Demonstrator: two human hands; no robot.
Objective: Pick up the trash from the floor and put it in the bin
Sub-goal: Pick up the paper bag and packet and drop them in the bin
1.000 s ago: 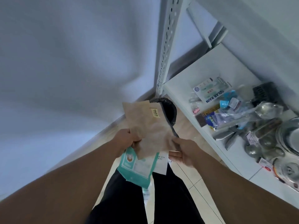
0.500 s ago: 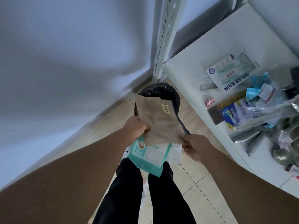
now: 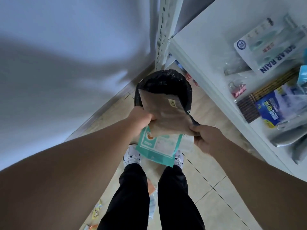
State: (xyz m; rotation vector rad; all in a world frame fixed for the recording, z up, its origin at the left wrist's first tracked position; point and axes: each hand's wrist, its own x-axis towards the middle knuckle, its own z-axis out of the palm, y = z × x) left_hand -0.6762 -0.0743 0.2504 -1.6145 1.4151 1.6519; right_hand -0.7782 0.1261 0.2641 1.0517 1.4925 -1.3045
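A bin (image 3: 166,80) lined with a black bag stands on the floor in the corner, ahead of my feet. I hold a brown paper pouch (image 3: 164,113) over its near rim, with a teal packet (image 3: 157,150) and a white wrapper (image 3: 186,140) underneath it. My left hand (image 3: 141,120) grips the left edge of the stack. My right hand (image 3: 207,138) pinches the pouch's lower right corner. The far end of the pouch reaches over the bin's mouth.
A white shelf (image 3: 207,52) with packets, pencils and a binder clip runs along the right, its slotted upright (image 3: 162,30) just behind the bin. A wall stands to the left. Wrappers (image 3: 98,211) lie on the tiled floor beside my legs.
The bin has come closer and fuller into view. Both hands have carried the stack forward, so the pouch now overlaps the bin's mouth.
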